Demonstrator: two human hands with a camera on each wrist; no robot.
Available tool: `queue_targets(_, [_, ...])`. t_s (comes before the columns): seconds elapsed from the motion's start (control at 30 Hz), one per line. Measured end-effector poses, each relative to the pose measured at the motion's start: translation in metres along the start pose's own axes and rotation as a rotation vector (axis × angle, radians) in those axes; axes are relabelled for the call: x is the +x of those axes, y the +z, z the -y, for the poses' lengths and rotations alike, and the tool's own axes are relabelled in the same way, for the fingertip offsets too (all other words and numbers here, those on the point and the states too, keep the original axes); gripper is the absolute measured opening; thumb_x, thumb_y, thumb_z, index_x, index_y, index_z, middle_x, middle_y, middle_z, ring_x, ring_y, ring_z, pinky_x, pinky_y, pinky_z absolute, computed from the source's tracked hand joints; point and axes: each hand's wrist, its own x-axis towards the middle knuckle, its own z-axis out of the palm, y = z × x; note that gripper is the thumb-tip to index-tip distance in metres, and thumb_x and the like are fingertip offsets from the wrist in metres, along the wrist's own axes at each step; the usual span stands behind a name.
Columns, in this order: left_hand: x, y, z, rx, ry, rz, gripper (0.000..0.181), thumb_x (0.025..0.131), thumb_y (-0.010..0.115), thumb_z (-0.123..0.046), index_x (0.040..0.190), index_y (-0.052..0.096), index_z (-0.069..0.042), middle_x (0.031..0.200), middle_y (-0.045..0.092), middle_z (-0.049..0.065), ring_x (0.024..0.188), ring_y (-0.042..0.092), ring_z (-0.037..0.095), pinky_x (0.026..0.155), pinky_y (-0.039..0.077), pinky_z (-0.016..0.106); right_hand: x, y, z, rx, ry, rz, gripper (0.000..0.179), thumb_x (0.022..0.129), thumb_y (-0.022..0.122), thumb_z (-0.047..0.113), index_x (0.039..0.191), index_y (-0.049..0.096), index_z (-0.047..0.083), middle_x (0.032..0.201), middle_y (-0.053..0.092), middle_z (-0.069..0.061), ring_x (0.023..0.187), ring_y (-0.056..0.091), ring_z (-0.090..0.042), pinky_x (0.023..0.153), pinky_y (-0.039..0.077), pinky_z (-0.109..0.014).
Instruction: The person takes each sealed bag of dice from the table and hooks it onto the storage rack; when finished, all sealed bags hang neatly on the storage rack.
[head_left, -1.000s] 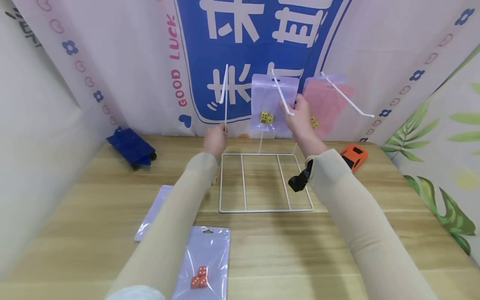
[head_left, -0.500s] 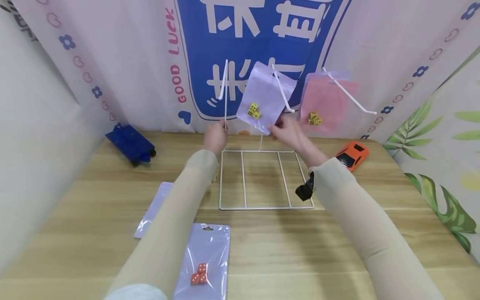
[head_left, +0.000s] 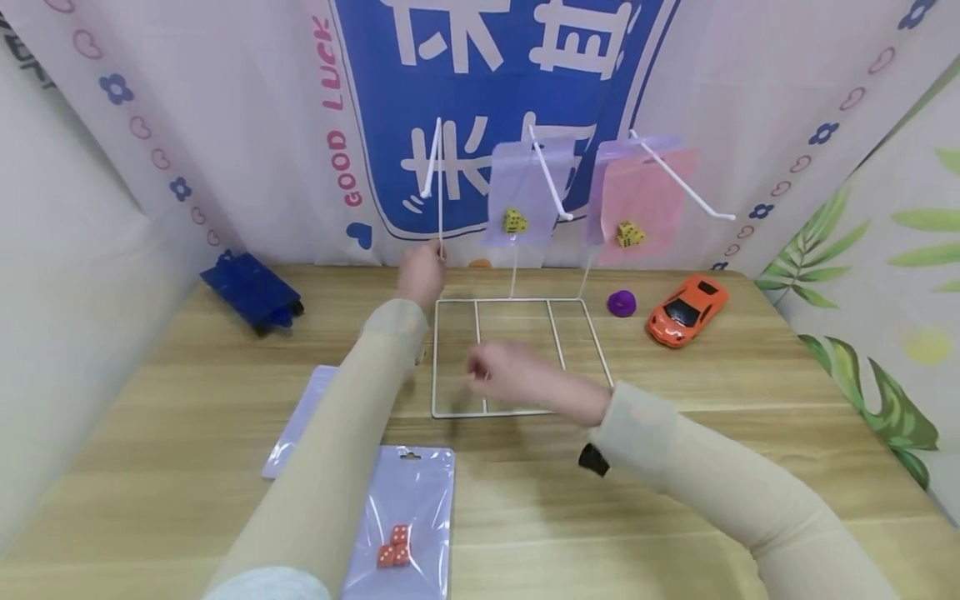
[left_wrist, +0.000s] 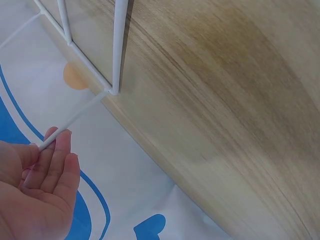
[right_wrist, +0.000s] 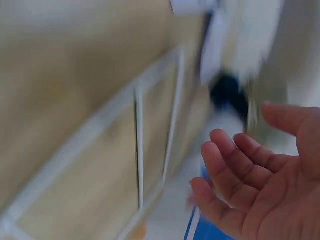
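My left hand [head_left: 422,273] pinches the left upright of a white wire rack [head_left: 522,413]; the left wrist view shows thumb and fingers around the thin rod [left_wrist: 75,119]. Above the rack's base, my right hand [head_left: 510,372] is in the air, its fingers loosely bent with nothing in them in the right wrist view. A purple zip pouch [head_left: 517,179] with yellow dice hangs on the middle prong. On the right prong hangs a pink pouch [head_left: 651,196] with yellow dice, in front of a purple one. The left prong [head_left: 432,158] carries nothing.
A purple pouch [head_left: 412,492] with red dice lies at the front, and another purple pouch [head_left: 300,421] lies partly under my left sleeve. A blue object [head_left: 252,290] is at the back left. An orange toy car [head_left: 686,312] and small purple object [head_left: 622,303] sit right.
My right hand has let go of the middle purple pouch and moved down and toward me. That pouch, tilted half a second ago, now hangs nearly straight. My left hand stays on the rack.
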Motion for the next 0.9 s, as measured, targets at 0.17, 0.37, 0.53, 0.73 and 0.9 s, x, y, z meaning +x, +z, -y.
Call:
queue_targets(0.17, [-0.001,-0.002,0.0,0.004,0.007,-0.001,0.016,0.093,0.044,-0.004,0.1,0.058,-0.001,0.083,0.059,0.01,0.076,0.055,0.024,0.069,0.047,0.034,-0.02,0.043,0.037,-0.219,-0.157,0.109,0.053,0.075,0.068,0.05,0.106,0.059,0.009,0.092,0.056,0.002,0.079,0.052,-0.011,0.066,0.046,-0.022])
queue_targets(0.37, [-0.002,-0.001,0.0,0.004,0.013,0.001,0.014,0.093,0.045,-0.004,0.098,0.058,-0.002,0.083,0.059,0.01,0.076,0.055,0.024,0.07,0.047,0.034,-0.034,0.073,0.059,-0.4,-0.279,0.127,0.079,0.069,0.064,0.063,0.127,0.048,0.011,0.112,0.054,-0.004,0.093,0.053,-0.014,0.073,0.047,-0.023])
queue_targets(0.53, [-0.003,-0.001,-0.001,0.005,-0.001,0.016,0.014,0.093,0.044,-0.005,0.098,0.057,-0.003,0.084,0.06,0.01,0.076,0.055,0.024,0.07,0.047,0.034,-0.035,0.08,0.064,-0.458,-0.275,0.145,0.085,0.066,0.064,0.068,0.129,0.046,0.015,0.114,0.054,-0.004,0.097,0.053,-0.016,0.069,0.048,-0.027])
queue_targets(0.73, [-0.003,-0.001,-0.001,0.005,-0.013,0.013,0.013,0.093,0.044,-0.005,0.097,0.057,-0.004,0.084,0.06,0.009,0.076,0.055,0.024,0.071,0.047,0.034,-0.029,0.08,0.063,-0.383,-0.19,0.175,0.09,0.061,0.074,0.058,0.134,0.041,0.019,0.111,0.05,-0.001,0.094,0.05,-0.013,0.065,0.044,-0.025])
queue_targets(0.9, [-0.002,-0.001,-0.001,0.012,-0.015,0.014,0.015,0.093,0.044,-0.005,0.099,0.057,-0.003,0.084,0.06,0.01,0.077,0.055,0.024,0.071,0.047,0.034,-0.025,0.08,0.059,-0.221,-0.145,0.199,0.092,0.061,0.082,0.039,0.138,0.036,0.017,0.107,0.05,-0.005,0.084,0.051,-0.011,0.062,0.044,-0.022])
